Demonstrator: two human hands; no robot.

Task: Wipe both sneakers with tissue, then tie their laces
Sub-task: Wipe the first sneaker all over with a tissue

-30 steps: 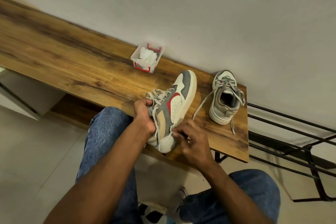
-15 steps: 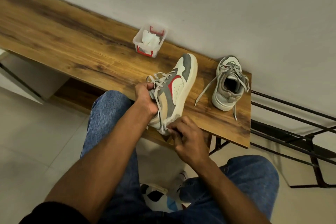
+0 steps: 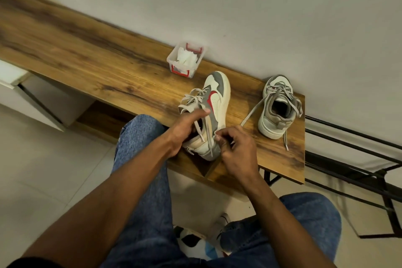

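Note:
A white and grey sneaker with a red mark (image 3: pixel 215 102) lies tipped on its side on the wooden bench (image 3: pixel 97 72), its grey laces loose. My left hand (image 3: pixel 185 130) grips it at the collar and tongue. My right hand (image 3: pixel 237 150) is at the heel, fingers pinched together against it; whether they hold tissue I cannot tell. The second sneaker (image 3: pixel 278 109) stands upright to the right, near the bench's end, laces untied and trailing. A small clear box with red clips (image 3: pixel 187 60) holds white tissue behind the first sneaker.
A pale wall runs right behind the bench. A black metal rack (image 3: pixel 359 159) stands to the right of the bench's end. My knees in blue jeans are below the bench's front edge, over a tiled floor.
My left thumb has moved up onto the laces and my right hand's fingers have pinched at the heel. The sneaker stays tipped on its side. The view has shifted.

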